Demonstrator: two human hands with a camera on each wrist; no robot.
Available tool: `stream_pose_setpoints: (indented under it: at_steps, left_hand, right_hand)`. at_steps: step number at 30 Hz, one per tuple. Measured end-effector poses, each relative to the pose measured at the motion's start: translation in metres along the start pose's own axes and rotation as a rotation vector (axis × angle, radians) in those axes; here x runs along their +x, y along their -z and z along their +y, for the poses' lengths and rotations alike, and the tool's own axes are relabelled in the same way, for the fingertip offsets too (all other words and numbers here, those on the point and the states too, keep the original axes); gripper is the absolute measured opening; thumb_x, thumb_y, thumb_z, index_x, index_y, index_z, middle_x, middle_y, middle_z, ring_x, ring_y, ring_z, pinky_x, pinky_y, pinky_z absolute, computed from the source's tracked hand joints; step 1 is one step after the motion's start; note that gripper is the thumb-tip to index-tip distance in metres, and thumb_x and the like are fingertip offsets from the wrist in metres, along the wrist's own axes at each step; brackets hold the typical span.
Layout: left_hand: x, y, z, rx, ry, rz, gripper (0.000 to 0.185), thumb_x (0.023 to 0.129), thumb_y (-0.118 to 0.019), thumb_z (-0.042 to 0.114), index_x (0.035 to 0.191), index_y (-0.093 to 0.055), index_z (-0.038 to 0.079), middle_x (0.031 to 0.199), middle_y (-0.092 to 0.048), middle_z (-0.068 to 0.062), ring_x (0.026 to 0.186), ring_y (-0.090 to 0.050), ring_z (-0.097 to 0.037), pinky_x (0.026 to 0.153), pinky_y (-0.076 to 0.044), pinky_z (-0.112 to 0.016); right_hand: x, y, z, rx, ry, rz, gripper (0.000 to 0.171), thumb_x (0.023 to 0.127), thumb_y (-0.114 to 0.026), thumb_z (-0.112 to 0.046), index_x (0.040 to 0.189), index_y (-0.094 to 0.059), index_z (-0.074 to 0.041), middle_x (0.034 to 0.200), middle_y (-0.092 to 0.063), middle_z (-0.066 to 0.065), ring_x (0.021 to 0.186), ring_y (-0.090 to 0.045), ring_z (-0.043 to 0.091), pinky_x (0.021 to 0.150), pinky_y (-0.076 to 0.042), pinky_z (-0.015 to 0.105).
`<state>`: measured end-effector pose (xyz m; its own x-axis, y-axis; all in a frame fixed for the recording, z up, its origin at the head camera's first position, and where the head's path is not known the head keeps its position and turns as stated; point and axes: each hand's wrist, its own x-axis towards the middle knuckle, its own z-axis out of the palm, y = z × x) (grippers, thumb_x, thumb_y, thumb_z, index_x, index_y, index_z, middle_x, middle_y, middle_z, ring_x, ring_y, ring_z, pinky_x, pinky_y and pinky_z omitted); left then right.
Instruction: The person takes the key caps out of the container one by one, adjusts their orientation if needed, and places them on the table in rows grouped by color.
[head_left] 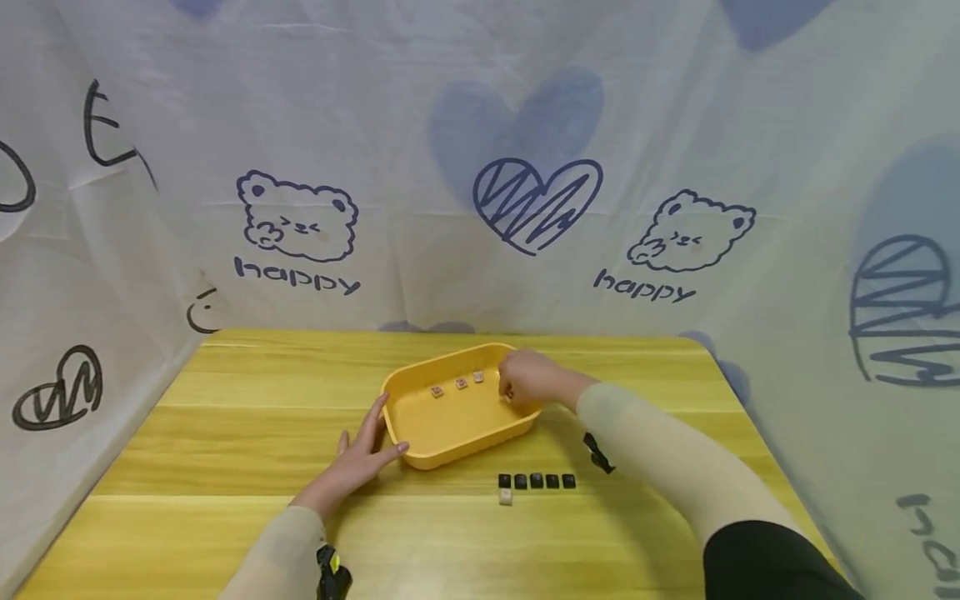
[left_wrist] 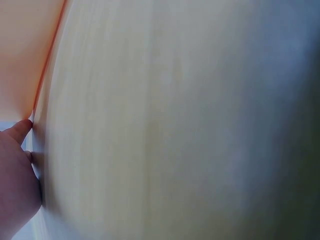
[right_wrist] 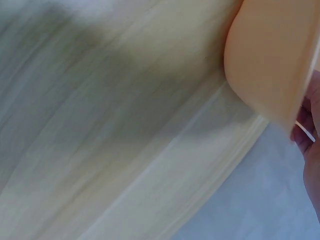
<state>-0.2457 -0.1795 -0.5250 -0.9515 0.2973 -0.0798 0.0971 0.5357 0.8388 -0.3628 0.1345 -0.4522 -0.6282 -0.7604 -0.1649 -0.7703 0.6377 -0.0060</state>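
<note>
A yellow plastic tray [head_left: 450,446] lies at an angle on the wooden table. Spread along its left end, my left hand [head_left: 358,457] touches the rim with fingers and thumb fairly straight. My right hand [head_left: 531,379] reaches over the right end into the tray, fingers curled down, and pinches a small pale keycap [head_left: 506,397] mostly covered by the fingertips. Further left inside the tray sit a few pale keycaps with reddish marks [head_left: 461,383]. In the right wrist view, fingers show behind the tray's wall [right_wrist: 270,60].
In front of the tray, several black keycaps [head_left: 536,481] form a row on the table [head_left: 247,433]. One white keycap [head_left: 506,497] lies just below the row's left end. A white cloth [head_left: 420,250] with printed drawings hangs behind the table and at its sides.
</note>
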Motion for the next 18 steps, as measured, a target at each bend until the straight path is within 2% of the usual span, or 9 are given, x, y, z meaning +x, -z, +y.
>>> stream_pose_setpoints:
  at_steps: [7,13,18]
  left_hand:
    - [0.001,0.000,-0.003,-0.001,0.002,-0.009,0.089,0.098,-0.058,0.041,0.157,0.006,0.022,0.156,-0.020,-0.025,0.144,-0.018,-0.037,0.106,0.020,-0.062]
    - [0.002,0.000,-0.003,0.013,0.002,-0.003,0.089,0.098,-0.057,0.041,0.157,0.005,0.020,0.156,-0.020,-0.026,0.144,-0.018,-0.038,0.106,0.020,-0.062]
    - [0.001,0.001,-0.001,0.012,0.007,-0.007,0.089,0.098,-0.058,0.040,0.157,0.006,0.020,0.156,-0.019,-0.026,0.144,-0.018,-0.037,0.106,0.020,-0.062]
  right_hand:
    - [-0.014,0.013,-0.003,0.148,-0.029,0.022,0.018,0.083,-0.078,-0.015,0.100,-0.079,-0.010,0.087,-0.058,-0.002,0.081,-0.051,0.015,0.074,-0.046,0.030]
    - [-0.028,0.017,-0.008,0.218,0.022,0.115,0.019,0.083,-0.079,-0.012,0.101,-0.078,-0.007,0.084,-0.057,-0.003,0.078,-0.050,0.017,0.071,-0.043,0.030]
    - [-0.044,0.020,-0.010,0.229,0.044,0.192,0.017,0.081,-0.079,-0.010,0.098,-0.078,-0.005,0.084,-0.060,0.000,0.078,-0.053,0.021,0.071,-0.044,0.030]
